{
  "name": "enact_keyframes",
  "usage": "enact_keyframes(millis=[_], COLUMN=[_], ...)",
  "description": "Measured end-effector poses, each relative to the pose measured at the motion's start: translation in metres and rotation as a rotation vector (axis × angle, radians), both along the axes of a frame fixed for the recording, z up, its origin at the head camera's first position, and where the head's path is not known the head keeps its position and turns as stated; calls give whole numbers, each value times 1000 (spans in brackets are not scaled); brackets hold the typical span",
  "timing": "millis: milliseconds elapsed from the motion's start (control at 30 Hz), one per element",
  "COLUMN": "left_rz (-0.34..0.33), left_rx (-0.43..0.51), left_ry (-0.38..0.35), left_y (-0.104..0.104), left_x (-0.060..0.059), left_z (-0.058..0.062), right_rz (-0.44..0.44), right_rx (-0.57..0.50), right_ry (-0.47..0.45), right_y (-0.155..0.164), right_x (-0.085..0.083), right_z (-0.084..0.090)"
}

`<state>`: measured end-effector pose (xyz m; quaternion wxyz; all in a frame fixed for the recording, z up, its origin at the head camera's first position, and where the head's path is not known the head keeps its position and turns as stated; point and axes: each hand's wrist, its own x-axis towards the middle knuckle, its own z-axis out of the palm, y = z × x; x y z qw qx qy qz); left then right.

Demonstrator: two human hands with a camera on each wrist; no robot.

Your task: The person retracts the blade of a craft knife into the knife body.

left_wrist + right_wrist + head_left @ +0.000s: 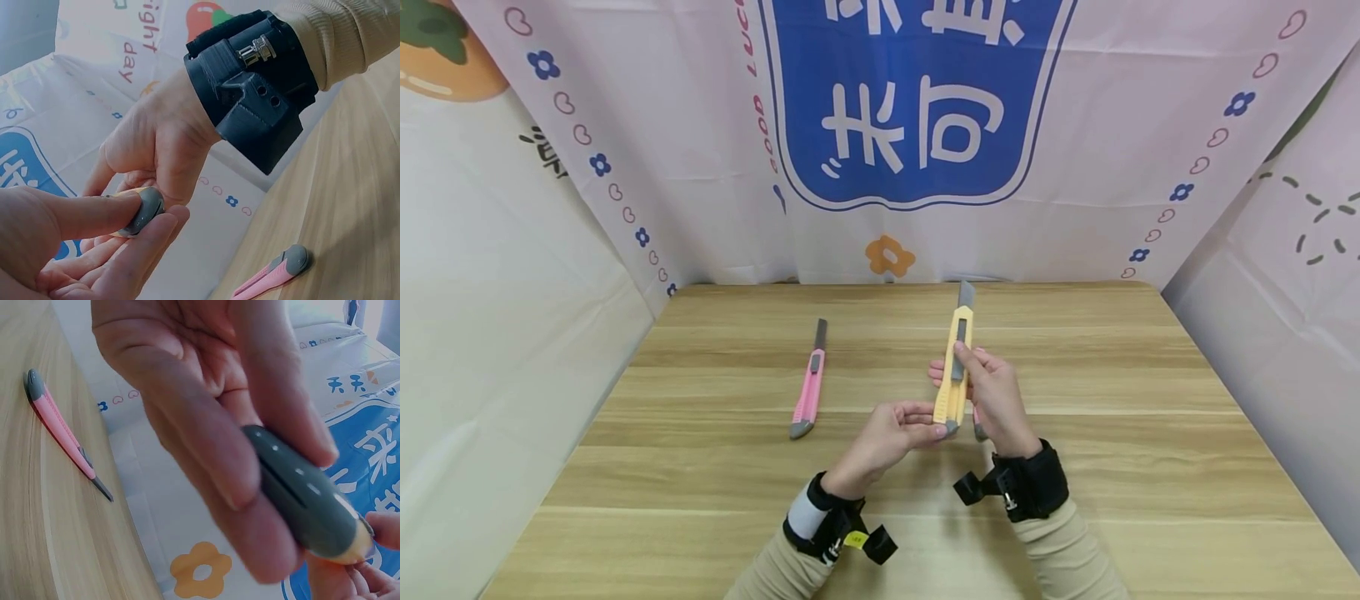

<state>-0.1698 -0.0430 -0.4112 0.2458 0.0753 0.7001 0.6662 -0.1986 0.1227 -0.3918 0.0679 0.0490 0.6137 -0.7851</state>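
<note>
A yellow utility knife (pixel 949 402) is held up between both hands, its grey blade (pixel 966 295) pointing away toward the back. My left hand (pixel 883 437) pinches the grey tail end between thumb and fingers; the left wrist view shows that tail cap (pixel 147 212) up close. My right hand (pixel 1000 404) grips the body, with the thumb at the grey slider. Beneath the right hand lies a pink utility knife (pixel 272 275), mostly hidden in the head view. To the left, another pink utility knife (pixel 809 390) lies on the table, its blade extended.
The wooden table (pixel 662 483) ends at a white printed cloth (pixel 715 200) hanging behind it, with more cloth along both sides. Black camera bands (pixel 1037 483) sit on both wrists.
</note>
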Motion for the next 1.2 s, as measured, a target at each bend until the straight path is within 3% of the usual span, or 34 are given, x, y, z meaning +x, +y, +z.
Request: enact_keyframes(millis=[133, 300, 467, 667, 1200], left_rz=[12, 18, 21, 7, -21], left_rx=[16, 27, 45, 56, 76], left_ry=[15, 13, 0, -17, -16], left_y=[2, 3, 3, 5, 3], left_x=[1, 2, 2, 4, 4], left_z=[0, -1, -1, -1, 1], right_rz=[-22, -38, -54, -32, 25], right_rx=[-20, 34, 53, 23, -7], right_ry=[7, -14, 29, 72, 70], right_y=[-2, -6, -6, -4, 1], right_x=[-1, 0, 0, 2, 2], right_z=[-2, -3, -4, -4, -4])
